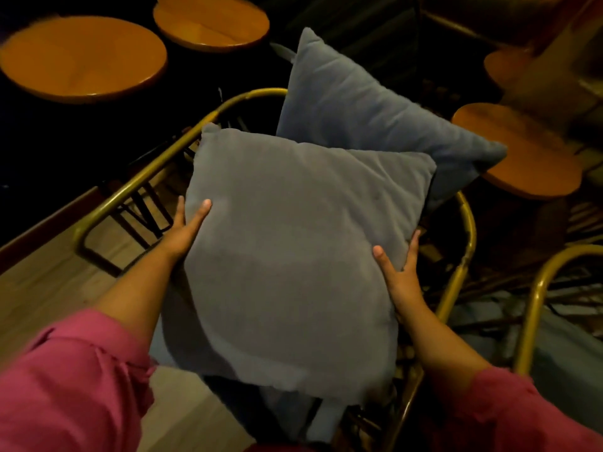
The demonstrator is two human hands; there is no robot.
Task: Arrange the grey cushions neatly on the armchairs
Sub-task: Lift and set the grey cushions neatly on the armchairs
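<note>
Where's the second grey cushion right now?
The second grey cushion stands propped at the far end of the brass-framed armchair, just behind the cushion held by both hands.

Dim room, round wooden tables (81, 57), pale plank floor (42, 288)

Armchair frame (137, 181) hems both sides; rear cushion (359, 102) blocks beyond; floor (42, 288) left open.
</note>
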